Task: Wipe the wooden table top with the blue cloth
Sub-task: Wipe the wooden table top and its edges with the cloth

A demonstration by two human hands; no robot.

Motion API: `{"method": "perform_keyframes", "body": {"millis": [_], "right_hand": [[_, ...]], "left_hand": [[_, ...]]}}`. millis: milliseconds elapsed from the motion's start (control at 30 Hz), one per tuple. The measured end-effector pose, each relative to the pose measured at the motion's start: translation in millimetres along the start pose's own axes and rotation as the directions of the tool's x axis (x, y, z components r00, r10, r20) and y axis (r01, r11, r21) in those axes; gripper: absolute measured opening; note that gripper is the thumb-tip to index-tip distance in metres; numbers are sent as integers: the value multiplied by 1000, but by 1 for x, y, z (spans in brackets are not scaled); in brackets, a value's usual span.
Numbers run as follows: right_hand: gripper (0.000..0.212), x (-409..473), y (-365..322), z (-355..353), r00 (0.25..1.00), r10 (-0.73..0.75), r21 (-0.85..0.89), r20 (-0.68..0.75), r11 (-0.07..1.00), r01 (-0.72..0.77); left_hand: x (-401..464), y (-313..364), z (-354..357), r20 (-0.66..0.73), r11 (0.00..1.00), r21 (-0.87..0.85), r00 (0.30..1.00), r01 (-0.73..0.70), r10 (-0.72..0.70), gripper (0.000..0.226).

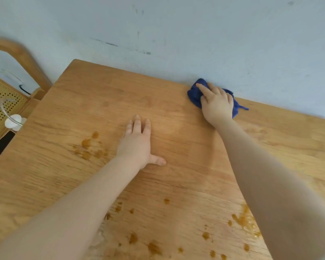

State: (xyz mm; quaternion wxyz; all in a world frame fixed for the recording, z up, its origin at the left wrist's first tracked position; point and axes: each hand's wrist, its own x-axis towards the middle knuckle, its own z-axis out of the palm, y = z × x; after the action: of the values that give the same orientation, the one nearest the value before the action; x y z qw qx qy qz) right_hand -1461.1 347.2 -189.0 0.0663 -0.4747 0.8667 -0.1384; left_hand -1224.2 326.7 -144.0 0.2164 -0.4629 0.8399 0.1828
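Stained table top (176, 147) (unlabelled) under blue cloth (194, 96)

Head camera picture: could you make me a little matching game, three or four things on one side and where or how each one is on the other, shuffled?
Things:
1. blue cloth
2. left hand
3. right hand
4. brown stains

Places or states:
A. flat on the bare wood, fingers straight, near the middle of the table top
B. bunched at the far edge, by the wall
C. spattered left of the left wrist and along the near edge
D. pressing down on the cloth

Pairs: 1-B, 2-A, 3-D, 4-C
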Motion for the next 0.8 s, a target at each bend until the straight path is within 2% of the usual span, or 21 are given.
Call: {"method": "perform_keyframes", "body": {"millis": [67,133,200,300,367,433,500,600,667,800], "right_hand": [[45,-37,-6,1,998,-57,15,-4,998,57],[51,-86,-15,-2,986,-164,46,23,986,162],[47,-120,-15,-6,955,-286,38,74,958,283],[45,-109,3,-9,907,-397,63,140,918,392],[50,-81,12,-9,942,-324,38,88,946,322],[56,-50,20,-10,983,-183,-15,-5,983,183],[48,-23,27,-8,997,-29,-45,-67,999,26],[42,-12,24,-7,990,124,-29,-61,992,-126],[42,-28,15,-7,993,111,-16,-35,994,-112],[47,-98,-2,-9,994,-110,14,-13,994,110]], "left_hand": [[0,1,-1,-6,1000,6,1000,-9,9,129],[-1,0,-1,-4,1000,-6,1000,-13,13,129],[-2,0,-1,-8,1000,-15,1000,-16,16,129],[-3,1,-3,-14,1000,-6,1000,-25,25,128],[-3,0,-1,-13,1000,11,1000,-23,24,129],[-1,-1,1,-17,1000,20,1000,-24,24,129],[4,-2,2,-14,999,18,999,-34,34,129],[2,0,2,-5,1000,15,1000,-24,24,130],[1,0,0,-16,999,13,999,-33,34,130],[-3,-1,0,-27,999,-20,999,-27,26,130]]}}
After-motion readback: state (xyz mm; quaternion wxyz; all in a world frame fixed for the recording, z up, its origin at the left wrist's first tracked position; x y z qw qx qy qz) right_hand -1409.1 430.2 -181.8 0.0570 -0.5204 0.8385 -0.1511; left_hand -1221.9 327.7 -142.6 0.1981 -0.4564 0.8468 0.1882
